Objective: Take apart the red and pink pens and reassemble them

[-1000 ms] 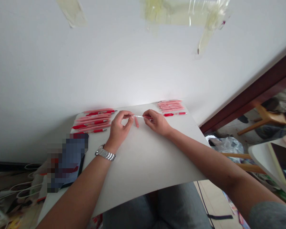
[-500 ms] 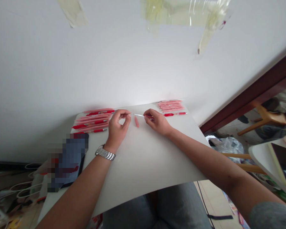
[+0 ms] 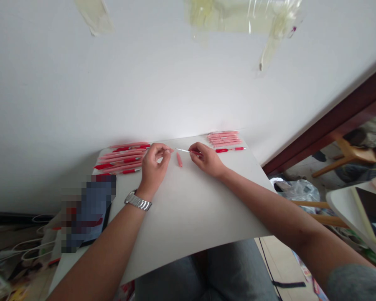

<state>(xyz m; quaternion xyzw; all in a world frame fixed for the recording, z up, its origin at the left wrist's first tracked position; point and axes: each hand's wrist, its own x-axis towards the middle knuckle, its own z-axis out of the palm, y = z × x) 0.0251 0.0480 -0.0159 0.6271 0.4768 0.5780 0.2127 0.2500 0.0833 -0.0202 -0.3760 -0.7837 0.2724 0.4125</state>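
Note:
My right hand (image 3: 208,161) is closed on an opened pen, its fingertips around the pink-red barrel. The pen's thin white refill (image 3: 183,150) sticks out to the left with a bare tip. Facing that tip, my left hand (image 3: 156,161) is in a pinch, thumb against forefinger. A tiny piece seems to be between those fingers, too small to name. On the white table (image 3: 175,209) between the hands lies a short pink pen piece (image 3: 179,160), apart from both.
Several pink and red pens (image 3: 122,158) lie by my left hand. A row of pink pens (image 3: 224,139) and a red pen (image 3: 229,149) lie at the back right. A blurred-out dark object (image 3: 98,205) rests on the left edge. The wall (image 3: 163,83) borders the table's back.
My left hand has drawn slightly left, off the refill's tip, so a small gap shows there. My right hand stays in place with the pen.

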